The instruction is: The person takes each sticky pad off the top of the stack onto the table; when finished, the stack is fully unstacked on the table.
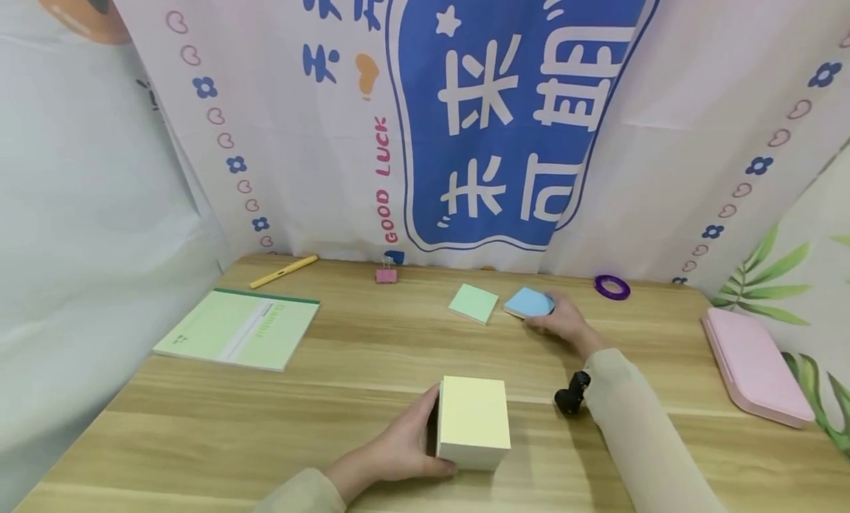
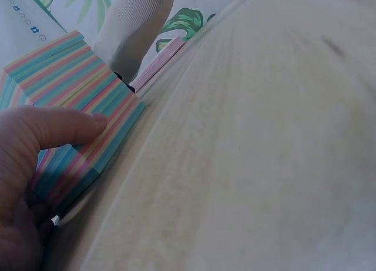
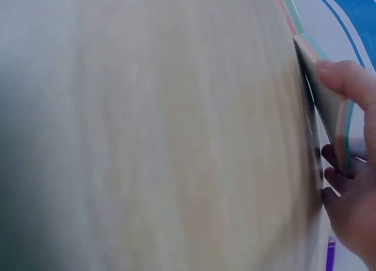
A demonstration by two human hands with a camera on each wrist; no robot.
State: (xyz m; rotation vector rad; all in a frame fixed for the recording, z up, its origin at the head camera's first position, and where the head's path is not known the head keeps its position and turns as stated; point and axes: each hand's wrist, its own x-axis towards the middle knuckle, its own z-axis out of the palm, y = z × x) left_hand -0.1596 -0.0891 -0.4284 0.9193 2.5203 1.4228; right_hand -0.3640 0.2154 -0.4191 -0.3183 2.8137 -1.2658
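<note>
A thick stack of sticky notes (image 1: 474, 413) with a pale yellow top stands on the table, gripped at its left side by my left hand (image 1: 408, 441). In the left wrist view the thumb lies along the striped pink, teal and yellow layers of the stack (image 2: 88, 83); the other fingers are mostly hidden. Farther off, my right hand (image 1: 564, 322) pinches a thin blue-topped sticky note pad (image 1: 527, 302) by its right end. The right wrist view shows this pad (image 3: 326, 97) tilted, between thumb and fingers. A similar green-topped pad (image 1: 474, 303) lies just left of it.
A green notebook (image 1: 239, 328) and a yellow pen (image 1: 284, 272) lie at the left. Along the back are a pink binder clip (image 1: 387, 274) and a purple tape roll (image 1: 612, 287). A pink case (image 1: 757, 365) sits at the right edge. A black device (image 1: 572, 393) is at the right wrist.
</note>
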